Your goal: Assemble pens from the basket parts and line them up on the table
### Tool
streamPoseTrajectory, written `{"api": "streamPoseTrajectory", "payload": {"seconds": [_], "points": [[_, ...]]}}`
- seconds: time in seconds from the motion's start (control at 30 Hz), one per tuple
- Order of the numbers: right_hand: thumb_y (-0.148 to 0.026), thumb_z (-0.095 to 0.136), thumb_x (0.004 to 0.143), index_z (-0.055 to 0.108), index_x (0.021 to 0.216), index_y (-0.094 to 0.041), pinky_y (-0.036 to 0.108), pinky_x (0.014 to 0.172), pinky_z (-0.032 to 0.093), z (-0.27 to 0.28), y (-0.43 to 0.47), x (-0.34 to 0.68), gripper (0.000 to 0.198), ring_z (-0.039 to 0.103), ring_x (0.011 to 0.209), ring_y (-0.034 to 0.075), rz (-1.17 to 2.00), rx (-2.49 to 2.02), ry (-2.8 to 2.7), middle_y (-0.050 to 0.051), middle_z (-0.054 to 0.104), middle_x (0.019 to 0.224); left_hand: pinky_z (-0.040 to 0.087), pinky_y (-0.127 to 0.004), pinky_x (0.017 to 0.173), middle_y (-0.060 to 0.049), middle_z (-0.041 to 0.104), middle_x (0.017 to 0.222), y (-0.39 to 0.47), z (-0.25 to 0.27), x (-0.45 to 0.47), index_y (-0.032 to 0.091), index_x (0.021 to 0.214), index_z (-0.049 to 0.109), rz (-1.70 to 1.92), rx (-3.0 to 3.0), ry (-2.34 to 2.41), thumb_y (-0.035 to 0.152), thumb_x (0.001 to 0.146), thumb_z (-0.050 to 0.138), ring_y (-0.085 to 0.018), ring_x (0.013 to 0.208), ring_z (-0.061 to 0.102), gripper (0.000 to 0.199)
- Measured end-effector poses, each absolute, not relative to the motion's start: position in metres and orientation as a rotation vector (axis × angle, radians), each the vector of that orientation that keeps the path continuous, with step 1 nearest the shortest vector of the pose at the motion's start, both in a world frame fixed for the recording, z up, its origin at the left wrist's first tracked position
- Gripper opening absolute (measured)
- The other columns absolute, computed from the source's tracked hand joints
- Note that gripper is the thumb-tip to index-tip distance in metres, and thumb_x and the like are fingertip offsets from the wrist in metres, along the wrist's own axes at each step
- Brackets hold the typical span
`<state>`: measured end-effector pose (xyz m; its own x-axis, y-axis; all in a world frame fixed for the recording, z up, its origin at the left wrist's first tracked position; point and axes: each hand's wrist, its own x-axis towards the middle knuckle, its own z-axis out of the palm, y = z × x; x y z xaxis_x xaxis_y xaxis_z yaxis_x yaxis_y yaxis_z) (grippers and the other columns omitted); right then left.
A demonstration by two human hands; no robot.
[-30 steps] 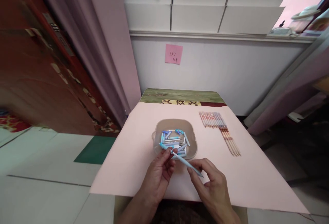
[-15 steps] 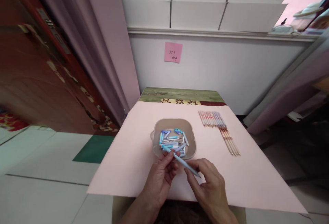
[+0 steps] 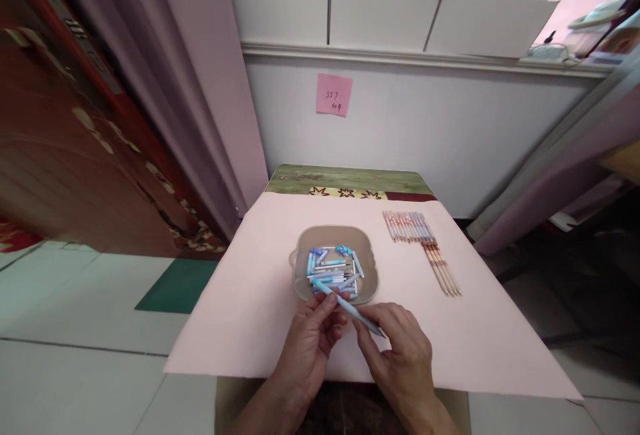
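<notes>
A light blue pen (image 3: 346,304) is held at a slant over the near rim of a beige plastic box (image 3: 370,268). My left hand (image 3: 315,332) pinches the pen around its middle between thumb and fingers. Near the dark tip, the thumb and fingertips of my right hand (image 3: 400,348) close on the pen's lower end. Inside the box lie several blue and lilac pen parts (image 3: 330,275), with barrels, thin refills and small caps mixed together. The pen and my left fingers hide part of the box's near side.
Pale pink paper (image 3: 225,328) covers most of the table. At the right lie a row of several patterned pens (image 3: 409,227) and, nearer, several brown and beige pens (image 3: 442,271). A pink note (image 3: 334,95) is stuck on the wall behind the table.
My right hand has shifted slightly left along the pen, and its fingers sit closer around the lower end. The whole view has moved a little; both hands stay at the pen.
</notes>
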<state>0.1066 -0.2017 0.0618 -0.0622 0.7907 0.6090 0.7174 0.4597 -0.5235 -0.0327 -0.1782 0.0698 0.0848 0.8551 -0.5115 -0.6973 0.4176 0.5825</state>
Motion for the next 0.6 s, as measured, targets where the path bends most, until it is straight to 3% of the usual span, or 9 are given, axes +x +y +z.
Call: {"api": "streamPoseTrajectory", "payload": {"seconds": [0.4, 0.6], "points": [[-0.023, 0.057, 0.088, 0.067, 0.087, -0.022, 0.028, 0.062, 0.04, 0.0581, -0.2035, 0.1073, 0.011, 0.059, 0.064, 0.016, 0.076, -1.339, -1.828, 0.002, 0.066, 0.071, 0.047, -0.013, 0.043, -0.011, 0.072, 0.095, -0.1798, 0.0668, -0.0329, 0.01, 0.093, 0.068, 1.168, 0.221, 0.897, 0.015, 0.07, 0.075, -0.006, 0.055, 0.058, 0.025], [-0.03, 0.061, 0.087, 0.063, 0.108, -0.019, 0.027, 0.063, 0.044, 0.0527, -0.2049, 0.1077, 0.024, 0.062, 0.07, 0.018, 0.074, -1.347, -1.789, 0.004, 0.07, 0.083, 0.049, -0.012, 0.044, -0.008, 0.071, 0.09, -0.1805, 0.0625, -0.0315, 0.01, 0.089, 0.068, 1.202, 0.177, 0.911, 0.013, 0.07, 0.075, -0.004, 0.052, 0.056, 0.021]]}}
